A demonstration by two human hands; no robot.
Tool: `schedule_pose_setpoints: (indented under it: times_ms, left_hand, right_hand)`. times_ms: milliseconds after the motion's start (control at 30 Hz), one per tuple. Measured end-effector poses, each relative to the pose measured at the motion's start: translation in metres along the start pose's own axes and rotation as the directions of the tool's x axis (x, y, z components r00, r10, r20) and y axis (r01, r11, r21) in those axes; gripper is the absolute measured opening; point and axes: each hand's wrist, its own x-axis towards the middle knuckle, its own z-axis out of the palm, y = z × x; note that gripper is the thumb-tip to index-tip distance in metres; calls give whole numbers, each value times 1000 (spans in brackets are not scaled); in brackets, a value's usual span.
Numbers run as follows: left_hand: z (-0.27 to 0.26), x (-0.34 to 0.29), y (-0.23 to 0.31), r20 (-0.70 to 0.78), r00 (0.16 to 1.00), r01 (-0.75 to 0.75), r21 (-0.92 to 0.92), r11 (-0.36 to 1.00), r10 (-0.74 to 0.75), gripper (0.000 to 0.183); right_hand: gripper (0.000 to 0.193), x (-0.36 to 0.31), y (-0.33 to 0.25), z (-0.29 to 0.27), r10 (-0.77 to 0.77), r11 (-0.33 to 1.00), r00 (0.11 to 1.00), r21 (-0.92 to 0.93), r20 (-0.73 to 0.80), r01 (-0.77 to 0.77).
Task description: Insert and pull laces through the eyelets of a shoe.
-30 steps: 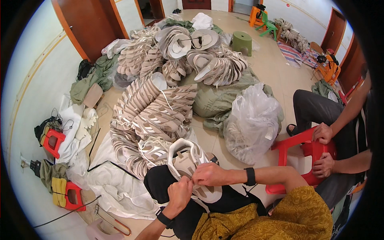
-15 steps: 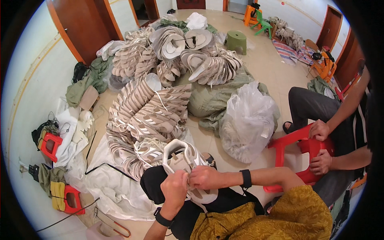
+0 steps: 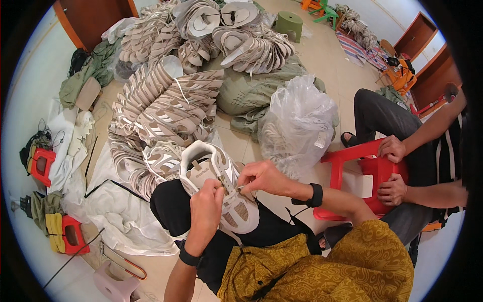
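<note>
- The left hand (image 3: pixel 206 209) is curled, thumb and forefinger pressed together at the lacing of the shoe (image 3: pixel 234 204); it appears to grip something small, but the fingertips hide what
- The right hand (image 3: pixel 269 178), at 2 o'clock from the left one, has thumb and fingers drawn together at the other side of the lacing, seemingly pinching something thin that is too small to tell
- The hands meet over the shoe in the picture from half a second ago and now stand apart, leaving the lacing and toe in plainer view; this suggests fine work on the lacing that now needs the two sides handled separately
- The surroundings also sit higher and farther left than before, probably from the head moving
- The shoe, beige and white, lies across the person's black trousers (image 3: pixel 168 206), toe toward 5 o'clock
- The shoe's tongue (image 3: pixel 197 174) bears a short line of dark print, not clear enough to make out
- At 11 o'clock from the shoe, a pile of beige shoe uppers (image 3: pixel 166 105) spreads beside and onto a white sheet (image 3: pixel 126 221)
- At 2 o'clock, a translucent plastic bag (image 3: pixel 299 113) carries a small pale label, unreadable here
- At 1 o'clock, behind the bag, a green sack (image 3: pixel 241 95) shows dark scrawled marks, also unreadable
- At 3 o'clock, another person's hands (image 3: pixel 392 148) rest on a red stool (image 3: pixel 370 166)
</note>
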Motion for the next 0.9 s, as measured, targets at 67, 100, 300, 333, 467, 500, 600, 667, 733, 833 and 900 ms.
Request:
schedule_pose_setpoints:
  times_ms: [67, 100, 300, 333, 467, 500, 600, 667, 733, 833, 900]
  left_hand:
    - [1, 1, 0, 18, 999, 44, 15, 999, -44, 10]
    - [1, 1, 1, 27, 999, 41, 26, 999, -42, 11]
    - [4, 4, -2, 15, 999, 31, 80, 996, -32, 11]
    - [3, 4, 0, 44, 995, 88, 71, 994, -91, 11]
    - [3, 5, 1, 30, 995, 92, 76, 993, -95, 11]
    - [3, 5, 1, 24, 995, 93, 74, 993, -95, 10]
    - [3, 4, 3, 16, 995, 96, 83, 992, -98, 10]
    - [3, 4, 3, 16, 995, 99, 96, 990, -101, 9]
    - [5, 4, 0, 14, 996, 91, 90, 992, -92, 9]
    - [4, 4, 0, 5, 997, 81, 83, 993, -81, 9]
    - [4, 5, 0, 10, 996, 88, 78, 993, -89, 10]
  right_hand:
    - [12, 1, -1, 5, -77, 997, 997, -19, -32, 76]
    - [12, 1, 0, 7, -77, 997, 997, -19, -33, 76]
    - [11, 6, 6, 15, -376, 892, 925, -289, -49, 347]
    - [9, 7, 6, 16, -387, 888, 920, -296, -63, 353]
    - [5, 6, 8, 22, -457, 804, 887, -456, -65, 381]
    - [5, 3, 10, 23, -460, 802, 886, -456, -62, 384]
    - [5, -6, 13, 19, -425, 763, 905, -523, 38, 380]
    - [8, -6, 10, 13, -421, 784, 906, -487, 38, 385]
    - [7, 0, 7, 11, -459, 775, 888, -490, -1, 400]
    - [6, 4, 6, 15, -490, 760, 871, -501, -22, 415]
    - [6, 4, 6, 16, -485, 752, 874, -510, -1, 417]
